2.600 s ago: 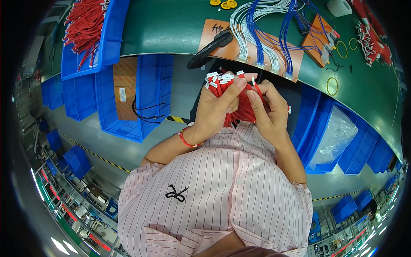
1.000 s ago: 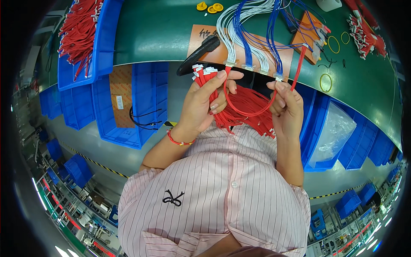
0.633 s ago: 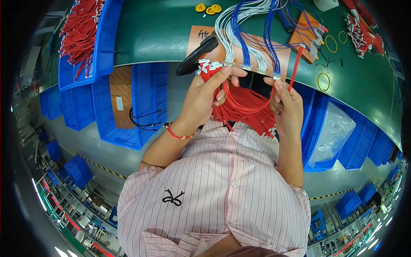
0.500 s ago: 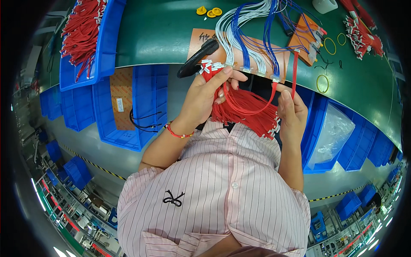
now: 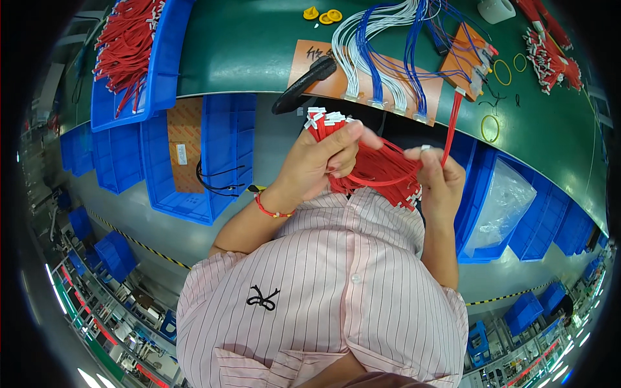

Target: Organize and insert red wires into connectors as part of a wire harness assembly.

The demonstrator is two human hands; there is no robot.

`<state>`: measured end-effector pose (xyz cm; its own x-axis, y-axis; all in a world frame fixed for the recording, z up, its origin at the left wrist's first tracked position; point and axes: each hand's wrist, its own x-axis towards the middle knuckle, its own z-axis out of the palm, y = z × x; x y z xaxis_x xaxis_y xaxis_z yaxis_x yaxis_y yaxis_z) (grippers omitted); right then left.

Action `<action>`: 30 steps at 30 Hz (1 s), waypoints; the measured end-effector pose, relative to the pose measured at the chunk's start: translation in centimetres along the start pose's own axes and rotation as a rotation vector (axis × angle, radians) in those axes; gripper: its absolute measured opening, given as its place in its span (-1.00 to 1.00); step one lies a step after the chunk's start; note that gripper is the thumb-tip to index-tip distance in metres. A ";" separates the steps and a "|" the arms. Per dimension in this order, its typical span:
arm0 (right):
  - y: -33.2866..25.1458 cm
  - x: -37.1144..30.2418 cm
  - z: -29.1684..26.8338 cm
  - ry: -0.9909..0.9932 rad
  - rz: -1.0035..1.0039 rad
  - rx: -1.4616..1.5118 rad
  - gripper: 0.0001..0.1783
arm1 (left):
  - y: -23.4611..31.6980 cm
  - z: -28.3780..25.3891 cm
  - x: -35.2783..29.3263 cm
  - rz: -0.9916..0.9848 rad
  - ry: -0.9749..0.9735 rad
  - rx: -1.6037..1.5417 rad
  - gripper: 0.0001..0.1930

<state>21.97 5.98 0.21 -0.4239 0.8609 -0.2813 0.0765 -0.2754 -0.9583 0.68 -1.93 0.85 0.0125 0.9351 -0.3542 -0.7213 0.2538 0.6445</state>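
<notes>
A thick bundle of red cables [image 5: 388,169] with white connectors at its ends hangs in front of my striped shirt. My left hand [image 5: 323,158] is closed around the bundle near its upper end, where several white connectors [image 5: 331,118] stick out above the fingers. Between thumb and fingers, my right hand [image 5: 441,176] pinches one red cable just below its white connector [image 5: 425,148]. Another red cable [image 5: 453,119] runs from the orange fixture block [image 5: 462,61] down to my right hand. Clear-ended blue wires [image 5: 420,97] and white wires [image 5: 352,77] reach the bench edge, apart from my hands.
An orange board [image 5: 304,61] with a black handle-like piece [image 5: 304,84] lies at the green bench's edge. Yellow caps [image 5: 333,15], yellow rings [image 5: 490,129] and more red cables [image 5: 553,61] rest on the bench. A blue bin [image 5: 165,64] holds red cables; blue bins [image 5: 226,155] stand below.
My right hand has drawn the red cable's connector down, away from the clear end of the blue wires. My left hand has lowered slightly with the bundle.
</notes>
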 end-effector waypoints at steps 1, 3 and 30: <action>-0.3 -0.4 0.3 -0.080 -0.058 -0.047 -0.76 | 0.1 0.4 -0.3 -0.002 0.003 0.003 -0.66; -0.9 -0.7 1.0 -0.255 -0.059 -0.163 -0.78 | 0.1 1.2 -0.3 0.009 0.012 -0.023 -0.63; 0.9 1.2 -3.3 -0.368 -0.075 0.511 -0.77 | -0.5 -0.2 1.2 0.133 0.330 0.194 -0.70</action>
<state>24.51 8.17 -1.14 -0.7010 0.7072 -0.0916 -0.3674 -0.4683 -0.8035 0.90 -0.99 0.00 -0.3181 0.8410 -0.4375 -0.5573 0.2075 0.8040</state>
